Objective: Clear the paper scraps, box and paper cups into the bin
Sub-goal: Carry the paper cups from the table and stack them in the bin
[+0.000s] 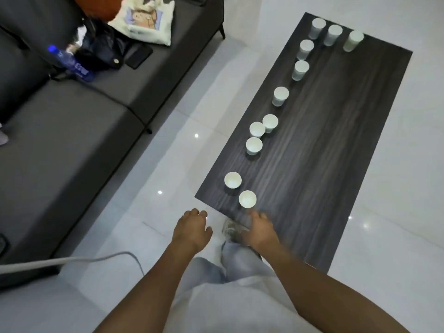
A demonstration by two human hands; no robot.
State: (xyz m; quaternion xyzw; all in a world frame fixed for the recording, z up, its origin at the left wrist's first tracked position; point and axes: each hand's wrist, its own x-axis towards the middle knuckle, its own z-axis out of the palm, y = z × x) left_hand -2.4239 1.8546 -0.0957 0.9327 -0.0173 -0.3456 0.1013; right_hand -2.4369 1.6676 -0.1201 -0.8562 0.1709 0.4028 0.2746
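Note:
Several white paper cups stand upright along the left side of a dark wood-grain table (324, 145). The nearest cup (247, 199) sits by the table's near corner, with another cup (232, 180) just beyond it. My right hand (258, 228) hovers over the near table edge, just short of the nearest cup, its fingers relaxed and holding nothing. My left hand (192, 228) hangs over the floor left of the table with fingers loosely curled and empty. No bin, box or paper scraps are in view.
A dark grey sofa (72, 140) runs along the left, carrying a water bottle (72, 63), a black bag (103, 46), a phone (139, 56) and a printed tote (146, 20). A grey cable (72, 259) crosses the glossy white floor. My shoe (231, 229) is under the table corner.

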